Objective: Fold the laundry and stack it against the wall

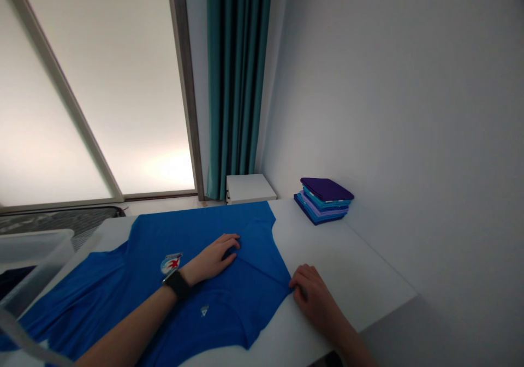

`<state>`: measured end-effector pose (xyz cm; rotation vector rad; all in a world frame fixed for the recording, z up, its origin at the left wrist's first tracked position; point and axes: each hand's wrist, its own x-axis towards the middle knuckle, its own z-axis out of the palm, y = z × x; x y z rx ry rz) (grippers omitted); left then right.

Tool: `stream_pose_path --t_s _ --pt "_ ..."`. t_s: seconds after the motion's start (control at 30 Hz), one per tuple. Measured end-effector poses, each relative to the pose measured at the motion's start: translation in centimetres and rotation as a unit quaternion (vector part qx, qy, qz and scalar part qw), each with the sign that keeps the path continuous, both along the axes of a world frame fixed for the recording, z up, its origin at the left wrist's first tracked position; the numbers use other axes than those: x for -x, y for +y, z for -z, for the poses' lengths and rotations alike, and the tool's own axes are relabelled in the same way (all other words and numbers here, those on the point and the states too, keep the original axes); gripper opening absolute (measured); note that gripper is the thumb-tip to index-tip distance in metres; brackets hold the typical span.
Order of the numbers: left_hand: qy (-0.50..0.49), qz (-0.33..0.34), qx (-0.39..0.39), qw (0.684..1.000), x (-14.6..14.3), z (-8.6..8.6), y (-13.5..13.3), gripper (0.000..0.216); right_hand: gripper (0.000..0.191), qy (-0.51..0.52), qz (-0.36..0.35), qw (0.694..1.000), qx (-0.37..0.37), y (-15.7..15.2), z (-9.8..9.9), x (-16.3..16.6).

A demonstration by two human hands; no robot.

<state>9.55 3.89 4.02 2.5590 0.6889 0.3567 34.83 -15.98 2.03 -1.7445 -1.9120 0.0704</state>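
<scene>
A bright blue shirt (196, 296) with a small round badge (171, 262) lies spread over a white table (347, 258). My left hand (213, 258), with a black watch on the wrist, rests on the shirt's middle, its fingers curled and pinching a fold of the cloth. At the shirt's right edge, my right hand (313, 293) is closed on the fabric where it meets the bare table top.
A stack of folded purple and blue cloths (324, 199) sits at the table's far right by the wall. A clear plastic bin (28, 258) stands at the left. Behind the table are a small white cabinet (249, 188), a teal curtain (237, 83) and a large window.
</scene>
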Motion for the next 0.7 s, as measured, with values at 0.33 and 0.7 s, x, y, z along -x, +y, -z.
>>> stream_pose_path --t_s 0.33,0.7 --pt "-0.029 -0.006 0.009 1.0 0.0 0.0 0.2 0.032 0.026 0.059 -0.015 0.998 -0.024 0.4 0.1 -0.4" --pt "-0.056 -0.025 -0.022 0.998 -0.1 1.3 0.1 0.029 0.049 -0.059 -0.003 0.998 0.008 5.3 -1.3 2.0"
